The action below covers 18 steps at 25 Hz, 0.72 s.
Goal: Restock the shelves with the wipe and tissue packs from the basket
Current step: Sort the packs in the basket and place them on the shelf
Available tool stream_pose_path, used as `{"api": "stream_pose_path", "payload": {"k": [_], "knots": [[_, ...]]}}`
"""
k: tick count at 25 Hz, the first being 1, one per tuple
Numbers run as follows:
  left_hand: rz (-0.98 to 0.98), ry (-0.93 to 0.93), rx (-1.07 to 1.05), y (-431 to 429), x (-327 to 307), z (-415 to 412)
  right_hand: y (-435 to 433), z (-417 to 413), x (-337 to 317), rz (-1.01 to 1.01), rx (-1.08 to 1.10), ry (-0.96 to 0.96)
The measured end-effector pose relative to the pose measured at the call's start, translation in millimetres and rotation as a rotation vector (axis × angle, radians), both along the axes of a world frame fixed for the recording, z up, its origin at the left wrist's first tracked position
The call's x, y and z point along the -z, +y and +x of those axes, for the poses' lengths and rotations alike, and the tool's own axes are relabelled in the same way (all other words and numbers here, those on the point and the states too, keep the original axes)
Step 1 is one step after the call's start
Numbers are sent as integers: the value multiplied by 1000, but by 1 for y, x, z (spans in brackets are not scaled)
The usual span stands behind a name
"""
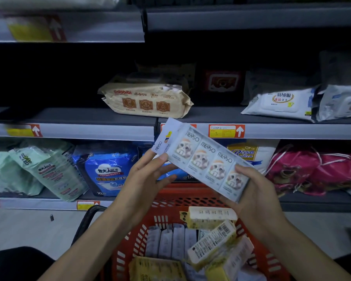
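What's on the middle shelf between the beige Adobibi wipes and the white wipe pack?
Head view: bare grey shelf at the front between the Adobibi wipes and the white wipe pack; a dark red pack sits behind in shadow.

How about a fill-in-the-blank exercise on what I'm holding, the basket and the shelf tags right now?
1. The left hand and right hand hold a tissue strip printed with ____ dog faces in a row.
2. The basket below the hands is ____ in colour.
3. The white arrow beside the yellow price tag points ____.
Missing words: four; red; up.
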<state>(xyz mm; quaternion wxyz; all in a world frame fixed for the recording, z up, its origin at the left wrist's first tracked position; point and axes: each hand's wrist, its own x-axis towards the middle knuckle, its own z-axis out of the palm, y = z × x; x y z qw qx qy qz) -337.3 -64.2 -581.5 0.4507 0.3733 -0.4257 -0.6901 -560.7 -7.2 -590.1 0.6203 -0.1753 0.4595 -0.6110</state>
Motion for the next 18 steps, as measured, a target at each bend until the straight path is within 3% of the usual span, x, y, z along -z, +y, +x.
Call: {"api": "stream_pose_path", "payload": {"k": [5,10,18], "knots": [[37,244,94,2,-5,6,-8,-1,5,89,6,-83],[17,151,79,0,0,5,-5,0,3,104,-28,-315],[17,53,58,1,-1,-1,-5,3,3,62,-18,-67]]}}
